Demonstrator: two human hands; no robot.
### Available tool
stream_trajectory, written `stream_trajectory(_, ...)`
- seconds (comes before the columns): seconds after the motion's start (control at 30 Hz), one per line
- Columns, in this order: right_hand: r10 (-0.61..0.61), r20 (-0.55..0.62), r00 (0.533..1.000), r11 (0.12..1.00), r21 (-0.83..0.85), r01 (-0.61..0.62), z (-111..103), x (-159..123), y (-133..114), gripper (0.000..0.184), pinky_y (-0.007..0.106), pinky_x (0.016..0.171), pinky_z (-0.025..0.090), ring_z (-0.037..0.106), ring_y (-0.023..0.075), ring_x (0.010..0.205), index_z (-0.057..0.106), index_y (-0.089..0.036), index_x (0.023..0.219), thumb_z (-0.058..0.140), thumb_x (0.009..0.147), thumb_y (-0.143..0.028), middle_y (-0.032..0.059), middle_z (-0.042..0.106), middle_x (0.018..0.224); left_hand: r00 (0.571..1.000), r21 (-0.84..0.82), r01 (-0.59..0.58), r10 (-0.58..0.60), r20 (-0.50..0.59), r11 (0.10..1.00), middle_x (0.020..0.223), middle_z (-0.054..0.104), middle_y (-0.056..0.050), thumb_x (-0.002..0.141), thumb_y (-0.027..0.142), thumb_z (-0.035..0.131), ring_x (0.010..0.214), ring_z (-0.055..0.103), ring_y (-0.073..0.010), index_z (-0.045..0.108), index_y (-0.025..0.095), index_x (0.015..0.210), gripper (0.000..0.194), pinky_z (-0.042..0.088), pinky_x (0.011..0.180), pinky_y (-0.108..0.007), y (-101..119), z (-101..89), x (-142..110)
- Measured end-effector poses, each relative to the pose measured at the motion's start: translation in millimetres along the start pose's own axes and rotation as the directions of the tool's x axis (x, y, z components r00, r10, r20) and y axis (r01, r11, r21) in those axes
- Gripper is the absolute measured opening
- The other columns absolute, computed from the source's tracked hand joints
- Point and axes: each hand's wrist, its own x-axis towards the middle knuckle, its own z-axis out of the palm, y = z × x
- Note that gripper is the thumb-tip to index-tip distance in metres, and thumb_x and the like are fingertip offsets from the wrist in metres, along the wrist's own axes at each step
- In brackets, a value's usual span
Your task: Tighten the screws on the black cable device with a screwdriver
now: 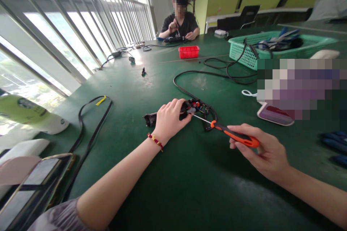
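My left hand (pixel 171 118) is wrapped over a black corded device (pixel 150 119) lying on the green table. The device's right end is opened up, with coloured wires (pixel 201 108) and a red part showing. Its exact kind is unclear, since my fingers cover its middle. In my right hand (pixel 264 148) is an orange and black screwdriver (pixel 238 136), gripped by the handle. The shaft points left, its tip at the exposed inside of the device beside my left thumb. A black cord (pixel 187 92) runs from the device toward the back right.
A green basket (pixel 244 52) holding tools or parts stands at the back right, near a small red bin (pixel 189 52). Across the table (pixel 130 195) sits another person (pixel 180 21) working on a similar item. A phone (pixel 40 184), a lanyard (pixel 81 130) and a bottle (pixel 32 113) lie at left.
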Motion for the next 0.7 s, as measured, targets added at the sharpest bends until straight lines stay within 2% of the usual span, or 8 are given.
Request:
stream_trajectory(0.2,0.012,0.004,1.000,1.000,0.010,-0.012,0.5,0.1,0.3,0.034,0.025,0.061,0.050,0.061,0.0119,0.064,0.055,-0.024,0.118,0.056,0.085,-0.016,0.0004,0.063,0.078,1.000,-0.001,0.001,-0.001,0.005,1.000,0.101,0.065,-0.005,0.085,0.041,0.053,0.091,0.063,-0.0209,0.053,0.019,0.113,0.036,0.045,0.075,-0.030,-0.2,0.1,-0.1)
stream_trajectory(0.37,-0.010,-0.019,1.000,1.000,0.008,0.010,1.5,0.4,-0.2,0.040,0.029,0.069,0.052,0.063,0.0145,0.073,0.053,-0.025,0.121,0.054,0.083,-0.013,0.0036,0.064,0.089,1.000,-0.004,0.000,0.000,0.004,1.000,0.101,0.065,-0.005,0.085,0.041,0.053,0.091,0.063,-0.0209,0.054,0.019,0.113,0.036,0.045,0.075,-0.030,-0.7,0.3,0.4)
stream_trajectory(0.5,0.018,-0.026,1.000,1.000,0.009,-0.018,1.0,-0.4,-0.7,0.044,0.026,0.070,0.053,0.065,0.0141,0.075,0.050,-0.025,0.125,0.056,0.083,-0.016,0.0034,0.066,0.090,1.000,-0.011,-0.006,0.006,-0.001,1.000,0.101,0.065,-0.005,0.085,0.042,0.053,0.091,0.063,-0.0207,0.054,0.019,0.113,0.036,0.045,0.075,-0.030,-0.6,0.0,0.0)
stream_trajectory(0.7,0.097,0.044,0.994,0.994,-0.060,-0.094,-0.4,-2.0,-1.1,0.027,0.025,0.065,0.053,0.064,0.0125,0.066,0.060,-0.027,0.113,0.055,0.086,-0.027,0.0016,0.069,0.090,1.000,-0.010,-0.006,0.006,-0.005,1.000,0.100,0.065,-0.004,0.084,0.041,0.055,0.090,0.063,-0.0207,0.054,0.019,0.113,0.036,0.045,0.075,-0.030,0.3,-0.8,-0.3)
